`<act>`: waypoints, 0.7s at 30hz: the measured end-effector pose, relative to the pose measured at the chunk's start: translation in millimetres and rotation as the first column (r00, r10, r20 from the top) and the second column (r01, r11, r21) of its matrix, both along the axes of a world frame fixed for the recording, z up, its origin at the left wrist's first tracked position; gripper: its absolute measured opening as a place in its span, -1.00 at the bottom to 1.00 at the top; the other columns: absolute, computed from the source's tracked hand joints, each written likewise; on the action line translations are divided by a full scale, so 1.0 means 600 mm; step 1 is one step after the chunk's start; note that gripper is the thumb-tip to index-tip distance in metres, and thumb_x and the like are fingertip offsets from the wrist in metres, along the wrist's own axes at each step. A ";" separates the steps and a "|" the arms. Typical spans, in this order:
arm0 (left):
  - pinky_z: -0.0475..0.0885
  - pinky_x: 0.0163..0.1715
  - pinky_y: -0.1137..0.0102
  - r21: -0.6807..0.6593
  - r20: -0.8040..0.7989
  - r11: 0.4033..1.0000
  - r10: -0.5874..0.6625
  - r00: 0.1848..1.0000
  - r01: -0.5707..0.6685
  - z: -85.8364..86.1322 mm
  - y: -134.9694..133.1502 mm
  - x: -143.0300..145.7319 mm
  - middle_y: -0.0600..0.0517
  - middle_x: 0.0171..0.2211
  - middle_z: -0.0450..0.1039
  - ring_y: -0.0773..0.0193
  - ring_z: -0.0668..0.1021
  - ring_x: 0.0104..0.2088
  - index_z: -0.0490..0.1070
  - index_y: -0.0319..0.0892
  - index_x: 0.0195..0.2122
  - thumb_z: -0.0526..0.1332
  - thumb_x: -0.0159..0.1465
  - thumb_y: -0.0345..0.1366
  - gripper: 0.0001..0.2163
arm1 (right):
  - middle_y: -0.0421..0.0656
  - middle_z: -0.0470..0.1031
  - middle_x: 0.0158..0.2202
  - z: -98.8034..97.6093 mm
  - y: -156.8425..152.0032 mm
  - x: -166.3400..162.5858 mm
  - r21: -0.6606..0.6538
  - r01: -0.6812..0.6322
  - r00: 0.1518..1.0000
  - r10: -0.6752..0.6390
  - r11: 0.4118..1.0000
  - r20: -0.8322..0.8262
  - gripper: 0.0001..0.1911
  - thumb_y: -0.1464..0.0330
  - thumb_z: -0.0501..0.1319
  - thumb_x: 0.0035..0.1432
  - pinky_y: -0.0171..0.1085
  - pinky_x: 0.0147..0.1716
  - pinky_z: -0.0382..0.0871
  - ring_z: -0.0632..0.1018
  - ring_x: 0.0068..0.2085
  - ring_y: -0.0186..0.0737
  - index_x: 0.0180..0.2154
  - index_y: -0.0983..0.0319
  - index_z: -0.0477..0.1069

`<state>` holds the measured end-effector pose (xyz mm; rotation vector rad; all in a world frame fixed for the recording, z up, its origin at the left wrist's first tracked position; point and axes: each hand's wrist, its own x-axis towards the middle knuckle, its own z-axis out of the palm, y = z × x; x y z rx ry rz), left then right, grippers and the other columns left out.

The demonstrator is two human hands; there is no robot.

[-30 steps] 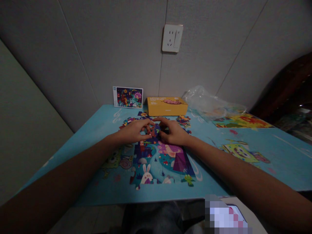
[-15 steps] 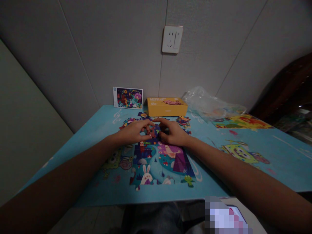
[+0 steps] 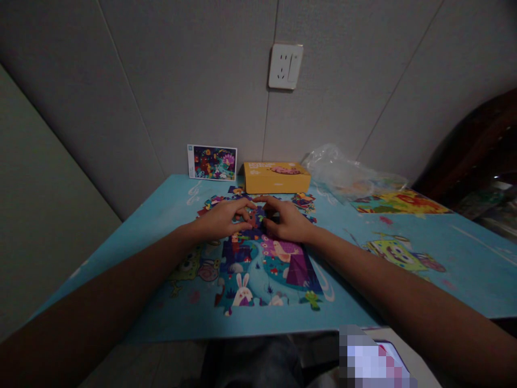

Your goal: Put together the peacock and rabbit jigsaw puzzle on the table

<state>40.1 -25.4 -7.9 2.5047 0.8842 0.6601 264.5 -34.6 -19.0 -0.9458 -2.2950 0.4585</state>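
The partly joined jigsaw puzzle (image 3: 262, 272) lies flat in front of me on the turquoise table (image 3: 153, 318), its white rabbit towards my edge and its purple tent to the right. My two hands meet over its far part: my left hand (image 3: 224, 218) is loosely curled, thumb apart from the bent fingers, and my right hand (image 3: 291, 222) is curled opposite it, the index fingertips touching or almost so. I cannot tell whether either hand pinches a piece. Beyond my knuckles, loose pieces (image 3: 304, 201) lie to both sides. Behind them sits a yellow box (image 3: 277, 179), with a picture card (image 3: 212, 163) standing upright to its left. To the box's right, a clear plastic bag (image 3: 343, 170) slumps partly over a bright orange-and-yellow sheet (image 3: 404, 202). A white socket (image 3: 285, 66) is set in the grey wall (image 3: 210, 81) above.
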 end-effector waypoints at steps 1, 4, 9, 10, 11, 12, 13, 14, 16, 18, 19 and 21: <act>0.43 -0.16 0.35 -0.010 0.010 1.000 0.007 1.000 -0.007 -0.001 0.000 0.001 0.08 -0.31 0.62 0.21 0.62 -0.21 0.32 -0.12 0.00 0.26 0.20 -0.22 -0.66 | -0.26 0.43 -0.45 0.001 -0.001 0.000 -0.005 0.002 1.000 -0.002 1.000 0.003 -0.38 0.54 0.13 -0.01 -0.36 -0.42 0.24 0.40 -0.46 -0.34 0.15 0.28 0.26; 0.43 -0.18 0.34 -0.006 0.041 0.999 0.052 0.998 -0.052 -0.005 0.000 0.003 0.08 -0.34 0.61 0.22 0.62 -0.26 0.35 -0.13 -0.02 0.26 0.20 -0.24 -0.68 | -0.25 0.44 -0.45 0.003 -0.003 -0.001 0.004 0.020 1.000 -0.020 1.000 0.013 -0.41 0.53 0.14 0.00 -0.34 -0.40 0.25 0.42 -0.45 -0.32 0.13 0.27 0.28; 0.42 -0.16 0.30 0.065 0.153 0.975 0.201 0.968 -0.213 -0.004 0.004 0.002 0.05 -0.33 0.57 0.22 0.57 -0.28 0.38 -0.15 0.05 0.25 0.22 -0.26 -0.65 | -0.18 0.51 -0.38 0.007 0.004 0.003 0.047 0.067 0.997 -0.065 0.997 -0.041 -0.50 0.49 0.14 0.07 -0.30 -0.33 0.32 0.49 -0.39 -0.28 0.09 0.29 0.32; 0.42 -0.15 0.28 0.082 0.171 0.963 0.242 0.955 -0.258 -0.004 0.007 0.000 0.04 -0.31 0.57 0.22 0.56 -0.27 0.37 -0.15 0.07 0.25 0.23 -0.25 -0.63 | -0.17 0.52 -0.37 0.009 0.008 0.007 0.053 0.109 0.993 -0.106 0.993 -0.054 -0.52 0.49 0.13 0.08 -0.29 -0.31 0.33 0.50 -0.38 -0.27 0.08 0.29 0.33; 0.41 -0.14 0.27 0.103 0.178 0.947 0.282 0.943 -0.303 -0.003 0.010 -0.003 0.02 -0.31 0.56 0.20 0.54 -0.26 0.36 -0.16 0.09 0.25 0.24 -0.25 -0.61 | -0.16 0.54 -0.36 0.011 0.013 0.012 0.062 0.179 0.983 -0.175 0.982 -0.062 -0.54 0.49 0.13 0.07 -0.28 -0.28 0.34 0.51 -0.37 -0.25 0.06 0.29 0.34; 0.39 -0.11 0.25 0.131 0.172 0.930 0.319 0.932 -0.342 -0.004 0.014 -0.006 0.01 -0.30 0.56 0.18 0.53 -0.24 0.36 -0.17 0.11 0.25 0.24 -0.25 -0.60 | -0.14 0.55 -0.35 0.013 0.019 0.020 0.074 0.274 0.961 -0.270 0.959 -0.062 -0.54 0.50 0.14 0.06 -0.25 -0.25 0.35 0.51 -0.34 -0.22 0.04 0.29 0.36; 0.38 -0.09 0.23 0.160 0.157 0.913 0.351 0.923 -0.374 -0.004 0.019 -0.010 0.00 -0.30 0.56 0.16 0.51 -0.22 0.36 -0.19 0.12 0.24 0.25 -0.25 -0.60 | -0.11 0.55 -0.34 0.015 0.025 0.029 0.086 0.392 0.920 -0.388 0.916 -0.059 -0.55 0.50 0.14 0.05 -0.21 -0.21 0.35 0.52 -0.31 -0.17 0.03 0.30 0.37; 0.37 -0.08 0.22 0.190 0.133 0.900 0.373 0.918 -0.393 -0.006 0.024 -0.014 -0.01 -0.30 0.55 0.14 0.49 -0.19 0.35 -0.20 0.13 0.23 0.26 -0.25 -0.59 | -0.06 0.56 -0.30 0.016 0.031 0.040 0.100 0.512 0.859 -0.510 0.853 -0.048 -0.55 0.50 0.14 0.04 -0.17 -0.18 0.36 0.53 -0.26 -0.11 0.03 0.32 0.38; 0.35 -0.04 0.19 0.260 0.066 0.882 0.391 0.918 -0.394 -0.011 0.033 -0.022 -0.04 -0.28 0.53 0.09 0.45 -0.15 0.37 -0.21 0.14 0.21 0.28 -0.24 -0.59 | 0.09 0.53 -0.17 0.016 0.043 0.064 0.137 0.675 0.728 -0.685 0.725 0.036 -0.52 0.49 0.17 0.00 -0.09 -0.10 0.35 0.52 -0.13 0.03 0.03 0.38 0.40; 0.33 -0.01 0.15 0.333 -0.004 0.869 0.391 0.920 -0.367 -0.018 0.041 -0.028 -0.07 -0.22 0.48 0.07 0.41 -0.12 0.44 -0.18 0.09 0.21 0.27 -0.21 -0.62 | 0.22 0.48 -0.09 0.013 0.051 0.085 0.148 0.770 0.602 -0.783 0.621 0.153 -0.51 0.43 0.20 0.03 -0.04 -0.10 0.35 0.51 -0.08 0.14 0.04 0.40 0.42; 0.32 0.00 0.13 0.362 -0.037 0.864 0.389 0.920 -0.351 -0.021 0.043 -0.030 -0.09 -0.19 0.46 0.06 0.39 -0.10 0.48 -0.15 0.05 0.21 0.27 -0.18 -0.65 | 0.25 0.48 -0.08 0.011 0.054 0.093 0.129 0.784 0.573 -0.788 0.607 0.225 -0.53 0.39 0.20 0.06 -0.03 -0.11 0.36 0.51 -0.08 0.16 0.03 0.39 0.44; 0.30 0.04 0.09 0.387 -0.088 0.861 0.390 0.916 -0.329 -0.027 0.046 -0.031 -0.10 -0.14 0.40 0.04 0.36 -0.08 0.54 -0.12 -0.03 0.20 0.27 -0.15 -0.70 | 0.23 0.49 -0.08 0.007 0.059 0.102 0.097 0.784 0.557 -0.764 0.613 0.327 -0.57 0.34 0.19 0.10 -0.06 -0.13 0.37 0.53 -0.09 0.15 0.00 0.36 0.48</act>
